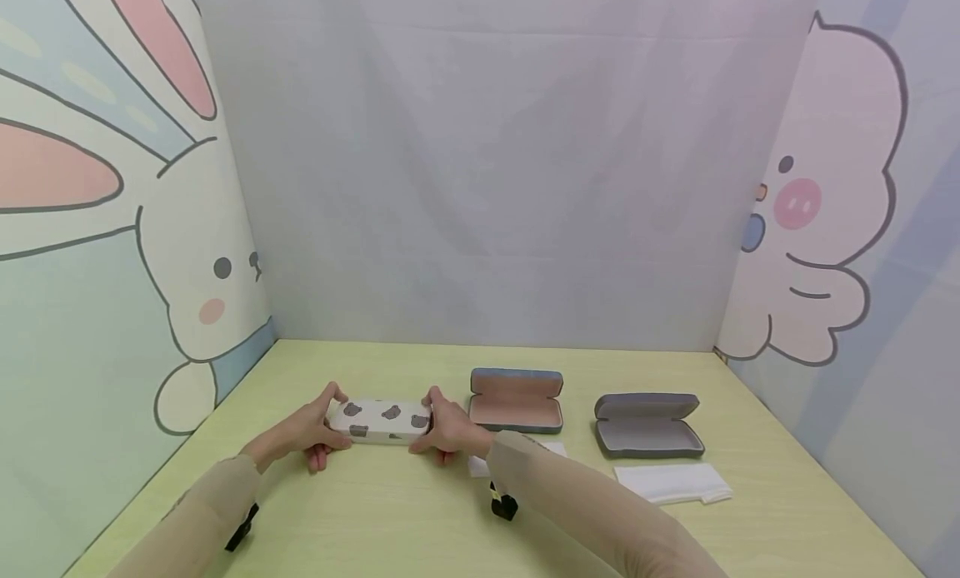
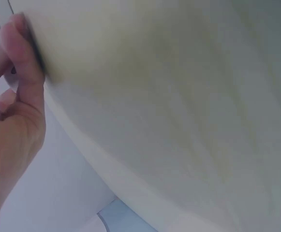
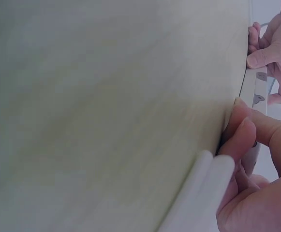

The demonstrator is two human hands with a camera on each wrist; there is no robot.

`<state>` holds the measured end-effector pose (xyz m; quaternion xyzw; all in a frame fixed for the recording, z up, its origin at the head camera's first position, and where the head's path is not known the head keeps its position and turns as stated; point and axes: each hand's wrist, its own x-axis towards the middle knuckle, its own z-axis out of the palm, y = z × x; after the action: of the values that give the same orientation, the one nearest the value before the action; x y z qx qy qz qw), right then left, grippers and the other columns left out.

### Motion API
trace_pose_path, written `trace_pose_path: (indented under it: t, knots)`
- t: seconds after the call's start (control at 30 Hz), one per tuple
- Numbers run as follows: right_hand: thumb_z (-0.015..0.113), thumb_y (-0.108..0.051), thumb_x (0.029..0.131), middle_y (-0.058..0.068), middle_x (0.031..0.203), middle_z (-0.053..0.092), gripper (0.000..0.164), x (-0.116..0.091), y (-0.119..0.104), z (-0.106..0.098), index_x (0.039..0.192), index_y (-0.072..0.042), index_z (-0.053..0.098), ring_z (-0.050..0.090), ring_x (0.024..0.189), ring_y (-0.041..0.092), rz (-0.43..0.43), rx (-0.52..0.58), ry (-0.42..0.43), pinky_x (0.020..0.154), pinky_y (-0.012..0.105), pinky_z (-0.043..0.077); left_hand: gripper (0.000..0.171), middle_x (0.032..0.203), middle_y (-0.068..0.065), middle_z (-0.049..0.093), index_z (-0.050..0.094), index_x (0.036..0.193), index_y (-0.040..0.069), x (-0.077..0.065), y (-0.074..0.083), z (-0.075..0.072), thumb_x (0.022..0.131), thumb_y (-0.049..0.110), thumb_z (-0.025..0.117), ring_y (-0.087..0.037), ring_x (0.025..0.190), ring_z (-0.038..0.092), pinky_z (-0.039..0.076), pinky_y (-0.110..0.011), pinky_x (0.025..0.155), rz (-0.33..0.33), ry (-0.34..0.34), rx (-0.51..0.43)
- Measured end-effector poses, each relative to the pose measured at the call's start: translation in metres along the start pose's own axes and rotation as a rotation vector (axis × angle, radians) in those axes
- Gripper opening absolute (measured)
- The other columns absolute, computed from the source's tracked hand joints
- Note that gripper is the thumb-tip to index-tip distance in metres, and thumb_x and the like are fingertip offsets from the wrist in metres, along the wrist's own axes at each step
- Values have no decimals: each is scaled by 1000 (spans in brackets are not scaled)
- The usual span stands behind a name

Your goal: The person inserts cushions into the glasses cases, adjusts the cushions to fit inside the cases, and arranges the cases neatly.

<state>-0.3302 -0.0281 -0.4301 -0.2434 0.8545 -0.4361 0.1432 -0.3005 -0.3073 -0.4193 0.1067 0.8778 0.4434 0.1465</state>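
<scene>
A white box-like case with grey bear-head prints (image 1: pixel 381 420) lies on the left part of the table, its lid down. My left hand (image 1: pixel 309 428) holds its left end between thumb and fingers. At the opposite end my right hand (image 1: pixel 452 428) grips it the same way. In the right wrist view, the case's printed edge (image 3: pixel 260 89) runs between both hands. The left wrist view shows my left hand's fingers (image 2: pixel 24 53) at the upper left, the case mostly out of sight there.
A blue glasses case (image 1: pixel 517 413) with pink lining stands open beside my right hand. Farther right is an open grey glasses case (image 1: pixel 648 436). A folded white cloth (image 1: pixel 673 482) lies before it; another white cloth (image 1: pixel 557 450) is partly hidden under my right forearm.
</scene>
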Motion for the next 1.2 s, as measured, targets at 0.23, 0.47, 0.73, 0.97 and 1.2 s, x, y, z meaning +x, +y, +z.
trace_pose_path:
  t: [0.23, 0.47, 0.73, 0.97, 1.2]
  knots:
    - [81, -15, 78, 4, 67, 58, 62, 0, 3, 1, 121, -10, 37, 48, 33, 14, -14, -9, 10, 34, 27, 47, 67, 57, -8, 56, 20, 132, 7, -1, 2, 2, 88, 15, 70, -13, 40, 56, 54, -31, 41, -11, 21, 41]
    - [81, -13, 78, 5, 67, 60, 63, -3, -1, 2, 123, -9, 37, 49, 33, 15, -2, -1, 15, 33, 28, 46, 69, 59, -11, 58, 20, 132, 9, 0, 1, 2, 87, 16, 72, -15, 41, 57, 54, -32, 41, -29, 23, 38]
    - [79, -14, 80, 7, 72, 64, 69, -4, -6, -11, 135, -9, 38, 52, 39, 18, 64, 83, -29, 38, 31, 48, 68, 61, -12, 59, 21, 133, 10, -2, 6, -2, 87, 12, 71, -15, 42, 58, 55, -31, 42, -72, 3, 106]
    - [78, -26, 81, 14, 81, 62, 68, -17, -21, -46, 139, -20, 42, 57, 45, 23, 41, 178, -37, 50, 39, 57, 76, 58, -9, 55, 20, 143, 16, -10, 41, -11, 87, 10, 70, -16, 40, 54, 54, -33, 42, -74, 13, 206]
    - [75, -27, 85, 12, 80, 64, 63, -46, -25, -83, 139, -24, 43, 61, 50, 23, -27, 293, -76, 53, 40, 58, 69, 71, -9, 60, 19, 147, 21, -6, 67, -2, 94, 19, 63, -20, 54, 64, 61, -38, 57, 79, -141, -106]
